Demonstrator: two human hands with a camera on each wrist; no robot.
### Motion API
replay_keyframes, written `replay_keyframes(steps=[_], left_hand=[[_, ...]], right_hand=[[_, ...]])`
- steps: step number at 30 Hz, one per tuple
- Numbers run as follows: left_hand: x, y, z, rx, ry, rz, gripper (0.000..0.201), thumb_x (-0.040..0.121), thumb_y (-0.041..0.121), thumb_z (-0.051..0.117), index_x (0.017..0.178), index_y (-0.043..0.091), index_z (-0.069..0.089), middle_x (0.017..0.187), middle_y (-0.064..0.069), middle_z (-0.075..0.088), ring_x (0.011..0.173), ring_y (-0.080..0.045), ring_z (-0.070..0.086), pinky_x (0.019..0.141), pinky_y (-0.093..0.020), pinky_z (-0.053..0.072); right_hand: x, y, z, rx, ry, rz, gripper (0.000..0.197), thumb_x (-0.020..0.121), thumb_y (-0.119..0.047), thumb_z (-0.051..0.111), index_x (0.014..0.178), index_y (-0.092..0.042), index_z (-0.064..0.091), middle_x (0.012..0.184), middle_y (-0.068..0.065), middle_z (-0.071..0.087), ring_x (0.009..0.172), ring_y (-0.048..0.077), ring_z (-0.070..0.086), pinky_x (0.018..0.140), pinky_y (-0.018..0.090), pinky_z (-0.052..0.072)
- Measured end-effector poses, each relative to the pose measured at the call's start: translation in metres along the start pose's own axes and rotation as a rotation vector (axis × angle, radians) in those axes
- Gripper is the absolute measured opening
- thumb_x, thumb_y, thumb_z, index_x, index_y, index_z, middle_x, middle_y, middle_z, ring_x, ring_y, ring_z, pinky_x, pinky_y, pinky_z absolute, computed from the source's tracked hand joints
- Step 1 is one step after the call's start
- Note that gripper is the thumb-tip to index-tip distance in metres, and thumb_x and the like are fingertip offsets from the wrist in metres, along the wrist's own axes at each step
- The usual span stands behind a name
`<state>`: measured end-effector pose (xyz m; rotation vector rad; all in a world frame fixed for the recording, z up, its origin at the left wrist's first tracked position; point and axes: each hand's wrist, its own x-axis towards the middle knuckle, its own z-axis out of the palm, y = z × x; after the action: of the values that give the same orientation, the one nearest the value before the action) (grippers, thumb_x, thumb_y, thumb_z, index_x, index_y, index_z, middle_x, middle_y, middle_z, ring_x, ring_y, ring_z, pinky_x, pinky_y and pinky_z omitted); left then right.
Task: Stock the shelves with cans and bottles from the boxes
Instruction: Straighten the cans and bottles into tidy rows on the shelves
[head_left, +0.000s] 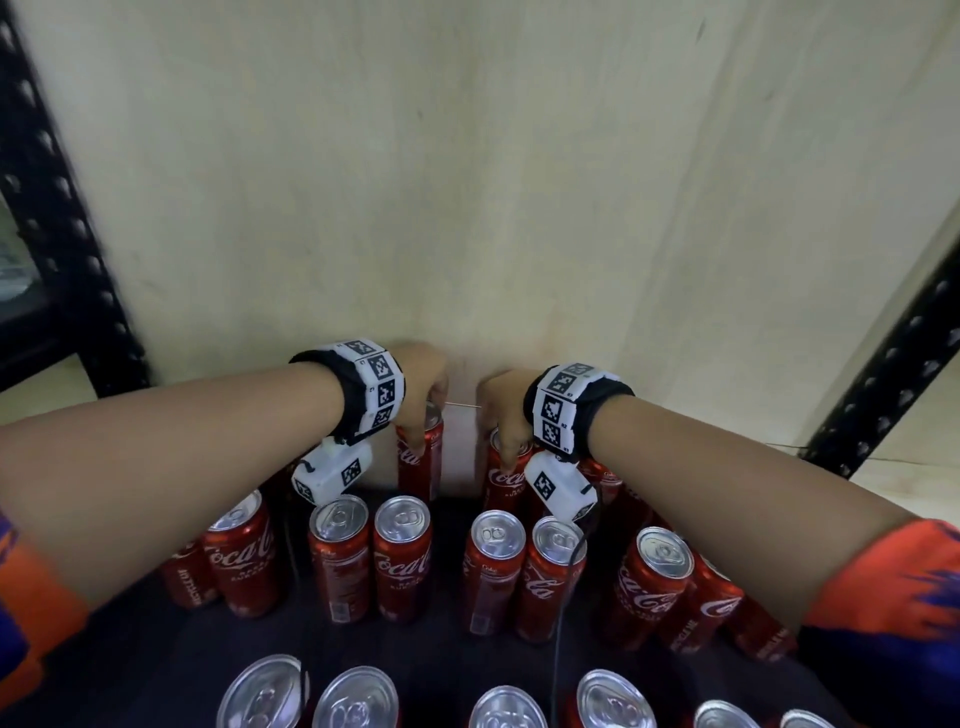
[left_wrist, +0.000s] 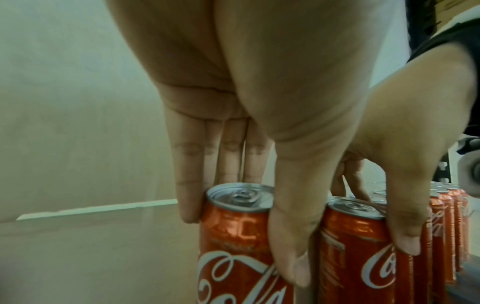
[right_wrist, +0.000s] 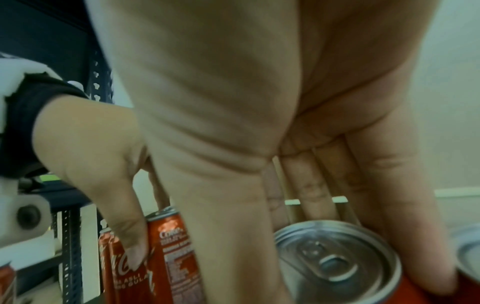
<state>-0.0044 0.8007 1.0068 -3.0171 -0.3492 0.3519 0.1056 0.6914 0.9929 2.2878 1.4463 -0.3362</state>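
The left hand (head_left: 423, 389) grips one upright can (head_left: 421, 457) at its top; the right hand (head_left: 506, 410) grips another can (head_left: 506, 478). Likely rigid, smooth, moderately heavy: grasp around the upper wall.

You're in a stockroom or shop's back area: slotted black metal racking (head_left: 883, 374) against a bare cream wall (head_left: 467, 156), with rows of red cola cans (head_left: 402, 558) on its shelf.

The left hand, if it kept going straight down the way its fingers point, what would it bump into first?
The left hand already grips the top of a tall red aluminium cola can, so that can comes first. Below the can is probably the pale wooden shelf board, though depth is unclear.
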Motion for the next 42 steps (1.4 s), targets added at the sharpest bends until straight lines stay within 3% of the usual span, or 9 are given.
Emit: replay_keyframes(steps=[4,8,12,18,22,29,34,38,42], left_hand=[[-0.011,-0.016,0.003,-0.01,0.008,-0.048,0.059,0.06,0.04,0.095,0.112,0.019,0.076,0.105,0.005,0.074,0.09,-0.016,0.069,0.076,-0.027,0.057],[-0.016,-0.029,0.008,-0.013,-0.005,-0.085,0.061,0.057,0.042,0.096,0.111,0.023,0.076,0.106,0.007,0.074,0.089,-0.016,0.07,0.079,-0.03,0.059],[-0.018,-0.036,0.013,-0.029,-0.012,-0.076,0.065,0.058,0.04,0.096,0.117,0.023,0.074,0.112,0.008,0.073,0.095,-0.015,0.07,0.082,-0.028,0.057],[-0.014,-0.04,0.019,-0.03,-0.012,-0.08,0.064,0.061,0.045,0.093,0.119,0.024,0.074,0.116,0.007,0.071,0.097,-0.018,0.068,0.086,-0.03,0.057],[-0.015,-0.041,0.022,-0.061,0.008,-0.095,0.059,0.058,0.044,0.095,0.109,0.021,0.076,0.107,0.004,0.072,0.092,-0.019,0.069,0.079,-0.032,0.059],[-0.019,-0.05,0.023,-0.146,0.03,-0.07,0.053,0.052,0.037,0.098,0.097,0.019,0.077,0.09,0.004,0.074,0.081,-0.018,0.07,0.077,-0.034,0.061],[-0.022,-0.052,0.022,-0.147,0.015,-0.04,0.056,0.057,0.037,0.097,0.104,0.016,0.075,0.099,0.002,0.075,0.09,-0.019,0.071,0.077,-0.031,0.058],[-0.024,-0.055,0.02,-0.145,-0.009,-0.008,0.058,0.056,0.035,0.098,0.106,0.019,0.074,0.102,0.005,0.074,0.09,-0.018,0.07,0.073,-0.027,0.055],[-0.026,-0.058,0.019,-0.115,-0.031,0.018,0.061,0.056,0.033,0.098,0.111,0.021,0.073,0.108,0.006,0.074,0.093,-0.017,0.07,0.077,-0.027,0.056]], right_hand=[[0.011,0.003,-0.001,-0.034,0.023,-0.017,0.077,0.033,-0.068,0.083,0.089,-0.015,0.08,0.062,-0.004,0.064,0.066,0.019,0.067,0.071,0.043,0.064],[-0.023,-0.018,-0.019,-0.001,-0.003,0.054,0.056,0.065,-0.05,0.09,0.098,-0.007,0.079,0.072,0.001,0.069,0.065,0.019,0.066,0.065,0.031,0.06],[-0.036,-0.024,-0.032,0.115,0.068,0.106,0.045,0.075,-0.034,0.088,0.102,0.0,0.075,0.084,0.008,0.072,0.061,0.019,0.067,0.05,0.025,0.051],[-0.021,-0.049,-0.049,0.2,0.099,0.047,0.042,0.075,-0.028,0.089,0.102,0.0,0.075,0.083,0.006,0.075,0.056,0.014,0.065,0.061,0.033,0.06],[-0.01,-0.066,-0.048,0.199,0.032,0.075,0.047,0.085,-0.034,0.081,0.115,0.0,0.068,0.105,0.01,0.073,0.091,0.023,0.07,0.082,0.033,0.056],[0.003,-0.085,-0.044,0.173,0.127,0.085,0.037,0.072,-0.032,0.09,0.061,-0.019,0.057,0.033,-0.008,0.05,0.051,0.013,0.057,0.049,0.026,0.047],[0.013,-0.089,-0.043,0.169,0.126,0.04,0.04,0.07,-0.034,0.091,0.099,-0.01,0.076,0.065,-0.01,0.055,0.073,0.018,0.059,0.069,0.03,0.047],[0.012,-0.088,-0.036,0.193,0.153,0.033,0.051,0.068,-0.033,0.092,0.109,-0.009,0.074,0.09,-0.002,0.07,0.078,0.017,0.059,0.068,0.027,0.045],[0.009,-0.089,-0.033,0.213,0.187,0.021,0.054,0.066,-0.032,0.094,0.111,-0.01,0.073,0.1,-0.004,0.062,0.085,0.019,0.06,0.071,0.027,0.046]])
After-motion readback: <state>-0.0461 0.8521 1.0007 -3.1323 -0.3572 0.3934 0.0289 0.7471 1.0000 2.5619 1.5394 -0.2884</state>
